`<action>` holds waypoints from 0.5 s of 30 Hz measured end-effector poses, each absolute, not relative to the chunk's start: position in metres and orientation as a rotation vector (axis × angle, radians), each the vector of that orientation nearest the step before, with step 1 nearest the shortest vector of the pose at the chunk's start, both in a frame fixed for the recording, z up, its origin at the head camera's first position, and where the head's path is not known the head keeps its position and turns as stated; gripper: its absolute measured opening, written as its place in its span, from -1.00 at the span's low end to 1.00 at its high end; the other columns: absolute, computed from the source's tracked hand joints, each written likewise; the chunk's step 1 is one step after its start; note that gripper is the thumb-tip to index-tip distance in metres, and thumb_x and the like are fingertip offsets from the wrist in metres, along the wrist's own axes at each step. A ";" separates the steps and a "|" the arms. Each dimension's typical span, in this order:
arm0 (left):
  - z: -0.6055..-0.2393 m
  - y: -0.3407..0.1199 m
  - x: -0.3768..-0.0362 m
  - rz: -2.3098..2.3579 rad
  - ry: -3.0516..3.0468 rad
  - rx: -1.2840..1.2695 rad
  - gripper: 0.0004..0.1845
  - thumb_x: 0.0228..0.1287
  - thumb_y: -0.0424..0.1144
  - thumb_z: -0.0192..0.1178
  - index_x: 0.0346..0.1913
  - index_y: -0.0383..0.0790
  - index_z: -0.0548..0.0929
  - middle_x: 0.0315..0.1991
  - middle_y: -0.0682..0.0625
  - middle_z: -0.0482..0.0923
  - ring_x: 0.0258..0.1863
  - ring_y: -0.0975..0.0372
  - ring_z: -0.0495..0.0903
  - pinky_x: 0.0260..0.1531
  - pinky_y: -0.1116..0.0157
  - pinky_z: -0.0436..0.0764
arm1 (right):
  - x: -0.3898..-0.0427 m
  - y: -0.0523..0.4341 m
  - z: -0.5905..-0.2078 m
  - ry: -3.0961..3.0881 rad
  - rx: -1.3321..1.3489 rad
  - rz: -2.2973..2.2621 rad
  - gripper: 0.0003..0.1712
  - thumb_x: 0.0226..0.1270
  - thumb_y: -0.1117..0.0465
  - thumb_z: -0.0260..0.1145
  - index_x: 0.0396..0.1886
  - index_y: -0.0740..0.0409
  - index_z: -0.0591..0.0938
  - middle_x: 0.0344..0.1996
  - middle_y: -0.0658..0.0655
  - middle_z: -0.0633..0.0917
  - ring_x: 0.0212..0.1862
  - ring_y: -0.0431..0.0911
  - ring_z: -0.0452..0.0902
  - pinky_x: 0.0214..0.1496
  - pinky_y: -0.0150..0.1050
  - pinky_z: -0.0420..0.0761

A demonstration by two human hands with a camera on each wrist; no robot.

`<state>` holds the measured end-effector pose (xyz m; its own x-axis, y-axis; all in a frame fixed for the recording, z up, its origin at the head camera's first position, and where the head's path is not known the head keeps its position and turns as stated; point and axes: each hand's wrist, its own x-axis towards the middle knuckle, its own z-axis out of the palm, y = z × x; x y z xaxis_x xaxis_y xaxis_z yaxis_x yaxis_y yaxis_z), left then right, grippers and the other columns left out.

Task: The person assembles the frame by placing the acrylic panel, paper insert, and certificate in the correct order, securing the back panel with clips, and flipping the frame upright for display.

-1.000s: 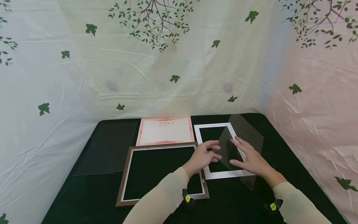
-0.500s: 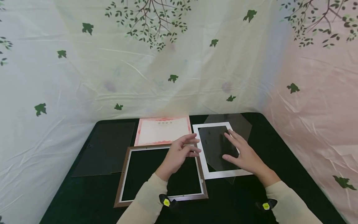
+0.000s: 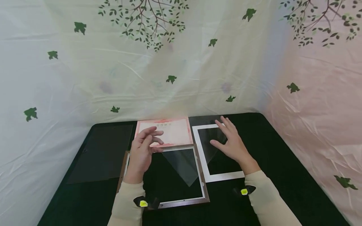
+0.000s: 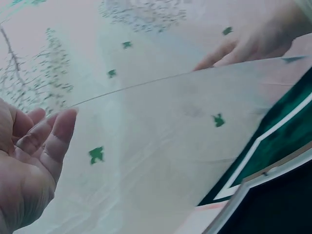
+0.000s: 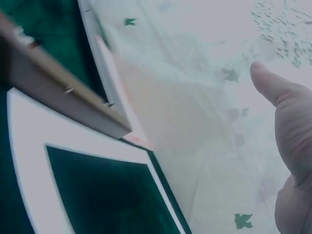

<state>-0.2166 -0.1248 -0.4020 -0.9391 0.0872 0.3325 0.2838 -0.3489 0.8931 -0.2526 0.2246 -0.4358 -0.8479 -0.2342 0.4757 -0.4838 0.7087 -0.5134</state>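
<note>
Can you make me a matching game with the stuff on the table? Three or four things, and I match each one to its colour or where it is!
Things:
1. frame
2. mat
3. certificate
4. clear sheet

Match to:
A. white, at the right
B. pink edge, at the back
C. see-through, between both hands
D. brown, nearest the person

Pairs: 1-D, 2-A, 3-B, 4-C

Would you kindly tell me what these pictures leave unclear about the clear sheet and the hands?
- Clear sheet, head view: the far edge vanishes against the white mat, so the outline is uncertain.
- Left hand, head view: its back hides any contact with the sheet.
- Right hand, right wrist view: blurred, only the thumb shows.
- Certificate: the print is too small to read.
</note>
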 end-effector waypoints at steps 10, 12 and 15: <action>-0.403 -0.150 -0.219 -2.419 -1.623 -0.208 -0.67 0.53 -0.20 -0.09 0.13 -0.35 0.48 -0.16 -0.14 0.68 -0.46 0.19 0.56 -0.52 0.28 0.66 | -0.262 0.219 -0.449 -2.539 0.428 1.304 -0.12 0.25 -0.04 0.37 0.50 -0.25 0.17 0.39 0.05 0.33 0.27 0.04 0.39 0.22 0.15 0.38; -0.403 -0.151 -0.220 -2.417 -1.627 -0.190 -0.68 0.53 -0.21 -0.09 0.13 -0.35 0.48 -0.15 -0.15 0.68 -0.45 0.19 0.56 -0.50 0.27 0.67 | -0.262 0.217 -0.454 -2.515 0.432 1.412 -0.12 0.26 0.04 0.38 0.50 -0.22 0.16 0.29 0.07 0.46 0.05 -0.03 0.56 0.08 -0.06 0.54; -0.404 -0.152 -0.223 -2.416 -1.637 -0.153 -0.69 0.53 -0.22 -0.09 0.13 -0.32 0.49 -0.14 -0.15 0.67 -0.44 0.18 0.56 -0.48 0.26 0.68 | -0.262 0.212 -0.459 -2.490 0.438 1.521 -0.12 0.25 0.13 0.40 0.49 -0.22 0.18 0.15 0.12 0.57 -0.21 -0.07 0.57 -0.20 -0.29 0.57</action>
